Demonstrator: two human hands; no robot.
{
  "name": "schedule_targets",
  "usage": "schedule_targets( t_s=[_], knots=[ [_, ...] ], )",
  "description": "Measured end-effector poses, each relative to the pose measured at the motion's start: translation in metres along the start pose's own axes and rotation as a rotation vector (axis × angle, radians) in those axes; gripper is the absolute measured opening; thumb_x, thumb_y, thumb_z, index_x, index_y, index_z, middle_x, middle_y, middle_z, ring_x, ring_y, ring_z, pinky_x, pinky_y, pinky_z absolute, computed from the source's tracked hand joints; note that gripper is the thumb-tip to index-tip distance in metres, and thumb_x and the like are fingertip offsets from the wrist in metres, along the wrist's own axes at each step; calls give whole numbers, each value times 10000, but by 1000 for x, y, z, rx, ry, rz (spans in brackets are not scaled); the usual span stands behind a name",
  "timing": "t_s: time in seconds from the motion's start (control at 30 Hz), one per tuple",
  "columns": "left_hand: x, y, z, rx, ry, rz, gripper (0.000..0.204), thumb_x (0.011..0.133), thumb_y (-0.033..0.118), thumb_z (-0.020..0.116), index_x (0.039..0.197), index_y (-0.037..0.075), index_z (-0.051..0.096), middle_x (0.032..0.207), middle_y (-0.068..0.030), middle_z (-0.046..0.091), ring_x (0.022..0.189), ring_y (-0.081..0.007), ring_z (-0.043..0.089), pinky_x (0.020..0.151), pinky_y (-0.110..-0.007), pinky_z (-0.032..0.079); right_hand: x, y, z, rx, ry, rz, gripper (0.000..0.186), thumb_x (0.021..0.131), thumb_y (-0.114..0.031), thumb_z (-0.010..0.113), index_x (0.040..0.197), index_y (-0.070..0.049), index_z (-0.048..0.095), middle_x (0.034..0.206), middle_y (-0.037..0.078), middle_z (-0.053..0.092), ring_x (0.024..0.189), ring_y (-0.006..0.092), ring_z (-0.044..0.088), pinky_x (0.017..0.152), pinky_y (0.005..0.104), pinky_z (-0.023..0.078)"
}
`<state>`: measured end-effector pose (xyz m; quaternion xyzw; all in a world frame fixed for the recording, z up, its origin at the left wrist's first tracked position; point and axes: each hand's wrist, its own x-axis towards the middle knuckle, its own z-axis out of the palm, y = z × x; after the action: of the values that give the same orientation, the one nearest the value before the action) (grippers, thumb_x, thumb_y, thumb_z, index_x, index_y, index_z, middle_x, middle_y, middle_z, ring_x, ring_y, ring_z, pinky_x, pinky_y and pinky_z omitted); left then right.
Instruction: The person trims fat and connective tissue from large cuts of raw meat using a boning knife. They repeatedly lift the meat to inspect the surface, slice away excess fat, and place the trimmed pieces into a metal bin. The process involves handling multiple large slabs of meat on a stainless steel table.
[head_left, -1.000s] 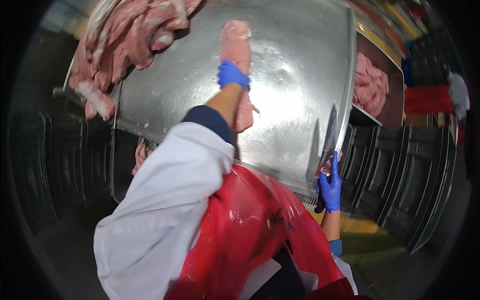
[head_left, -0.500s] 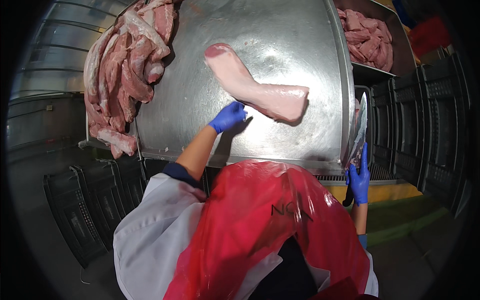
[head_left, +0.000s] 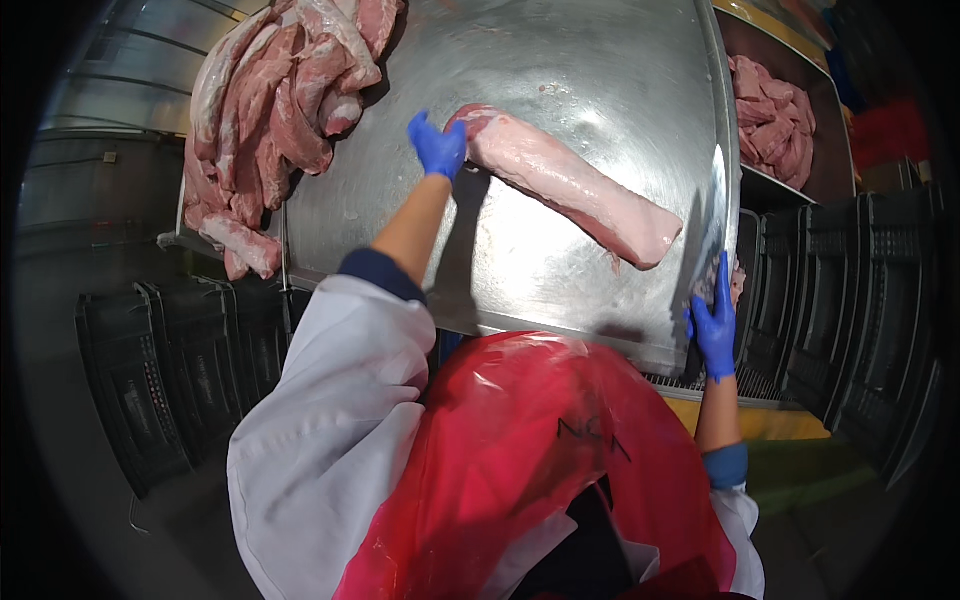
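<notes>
A long pale pork loin (head_left: 575, 185) lies slantwise on the steel table, its darker end at the far left. At that end is my left hand (head_left: 438, 147), in a blue glove, with fingers apart; it is beside or just touching the meat, and I cannot tell which. My right hand (head_left: 714, 330), also blue-gloved, grips a knife (head_left: 716, 215) at the table's right edge. The index finger stretches along the knife, whose blade points away from me. My palm and fingers hide most of the handle.
A heap of long meat strips (head_left: 270, 120) sits at the table's left side. Cut meat pieces fill a steel bin (head_left: 830, 150) at the far right. Dark plastic crates (head_left: 850, 300) stand right of the steel table (head_left: 480, 60), and more crates (head_left: 190, 370) stand left.
My left hand has moved away from me to the loin's far end. The loin has straightened and lies further right in view. The knife has come over the table's right edge.
</notes>
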<state>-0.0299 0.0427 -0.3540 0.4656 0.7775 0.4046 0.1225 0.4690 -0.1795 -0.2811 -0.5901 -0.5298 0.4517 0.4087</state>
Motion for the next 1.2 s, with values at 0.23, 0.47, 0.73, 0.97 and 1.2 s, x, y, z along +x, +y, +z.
schedule_targets(
  t_s=[0.23,0.47,0.73,0.97,1.2],
  knots=[
    [-87,19,51,-527,-216,-351,561,800,46,655,1303,-53,428,1256,-147,533,1093,-238,556,959,-373,466,129,12,99,214,6,102,832,943,38,534,1619,-279,167,795,46,610,567,89,526,487,260,490],
    [-99,122,27,449,-488,-48,1079,712,435,798,1526,6,235,1534,-291,309,1385,-474,385,1082,-564,402,39,9,132,578,-19,276,835,953,50,468,1626,-228,59,746,74,588,535,147,581,477,279,510],
    [-58,78,-2,491,-738,270,985,667,361,797,1479,3,370,1442,-277,468,1304,-433,508,1060,-462,453,117,-5,98,256,-86,-2,797,957,-78,548,1621,-281,156,954,108,658,600,99,592,530,257,520],
    [-53,78,-7,418,-813,300,914,693,359,764,1466,20,415,1414,-253,521,1311,-388,518,1097,-407,424,205,-38,167,-309,-105,-15,796,931,-112,577,1600,-336,208,842,128,722,700,182,701,669,342,569],
    [-52,79,-20,416,-887,251,877,704,360,749,1447,19,433,1406,-253,520,1306,-383,520,1096,-409,421,110,-30,157,-123,-265,165,814,914,-91,560,1593,-382,217,802,122,695,641,170,670,650,330,573]
  ],
)
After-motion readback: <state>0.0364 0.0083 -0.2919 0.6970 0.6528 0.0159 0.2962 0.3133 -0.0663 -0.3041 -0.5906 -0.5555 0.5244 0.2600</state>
